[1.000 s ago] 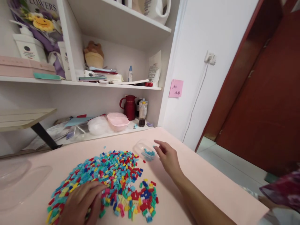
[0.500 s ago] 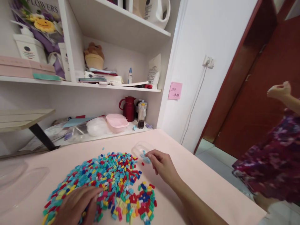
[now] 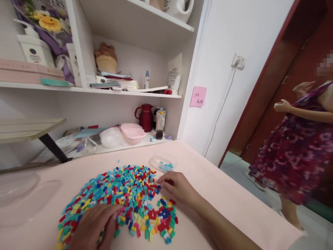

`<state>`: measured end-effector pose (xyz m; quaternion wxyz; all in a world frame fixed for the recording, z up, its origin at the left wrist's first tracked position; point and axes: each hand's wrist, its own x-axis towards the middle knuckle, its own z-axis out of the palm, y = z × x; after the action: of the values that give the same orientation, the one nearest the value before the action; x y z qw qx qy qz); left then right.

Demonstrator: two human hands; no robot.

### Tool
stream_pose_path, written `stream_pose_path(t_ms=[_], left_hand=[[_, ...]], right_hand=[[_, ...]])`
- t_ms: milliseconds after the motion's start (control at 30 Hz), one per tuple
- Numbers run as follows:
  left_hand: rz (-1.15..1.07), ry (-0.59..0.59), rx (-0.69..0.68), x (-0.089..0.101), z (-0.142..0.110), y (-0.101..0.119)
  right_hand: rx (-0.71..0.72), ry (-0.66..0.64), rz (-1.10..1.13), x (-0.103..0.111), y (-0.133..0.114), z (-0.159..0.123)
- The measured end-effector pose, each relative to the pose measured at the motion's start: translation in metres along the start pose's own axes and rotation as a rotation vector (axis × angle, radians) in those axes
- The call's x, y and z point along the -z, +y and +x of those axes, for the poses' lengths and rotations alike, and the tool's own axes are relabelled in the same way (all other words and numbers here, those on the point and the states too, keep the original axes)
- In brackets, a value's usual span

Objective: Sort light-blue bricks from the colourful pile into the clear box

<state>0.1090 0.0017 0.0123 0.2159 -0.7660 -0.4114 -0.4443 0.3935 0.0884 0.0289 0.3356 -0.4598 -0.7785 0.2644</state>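
The slightly parted right grip [image 3: 178, 185] is beside the bricks [image 3: 130, 187].

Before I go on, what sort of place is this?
Probably a room in a home: white open shelves hold a brown plush toy, a dark red handled jug stands below, and a reddish-brown door is on the right.

Handwriting and print
Pink note [image 3: 198, 96]: handwritten "250" above unclear characters; bouquet [image 3: 50, 23]: "OWERS", its start cut off; pump bottle [image 3: 36, 50]: label too small to read.
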Motion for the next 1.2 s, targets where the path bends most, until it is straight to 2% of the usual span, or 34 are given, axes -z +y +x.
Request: stream_pose_path(t_ms=[133,233,333,567,767,1200], left_hand=[[0.007,-0.039,0.04,0.001,0.001,0.006],[-0.007,-0.059,0.052,-0.001,-0.002,0.009],[-0.018,-0.08,0.048,-0.003,-0.006,0.011],[-0.021,-0.091,0.021,-0.004,-0.004,0.015],[-0.038,-0.116,0.029,-0.004,-0.006,0.016],[-0.047,-0.089,0.054,-0.006,-0.007,0.015]], right_hand=[[0.111,-0.135,0.154,-0.008,-0.009,-0.006],[0.21,-0.192,0.096,-0.018,-0.011,-0.009],[0.249,-0.226,0.001,-0.027,-0.011,-0.01],[0.225,-0.265,-0.07,-0.024,-0.013,-0.01],[0.313,-0.281,-0.223,-0.026,-0.012,-0.012],[0.191,-0.26,-0.196,-0.025,-0.016,-0.012]])
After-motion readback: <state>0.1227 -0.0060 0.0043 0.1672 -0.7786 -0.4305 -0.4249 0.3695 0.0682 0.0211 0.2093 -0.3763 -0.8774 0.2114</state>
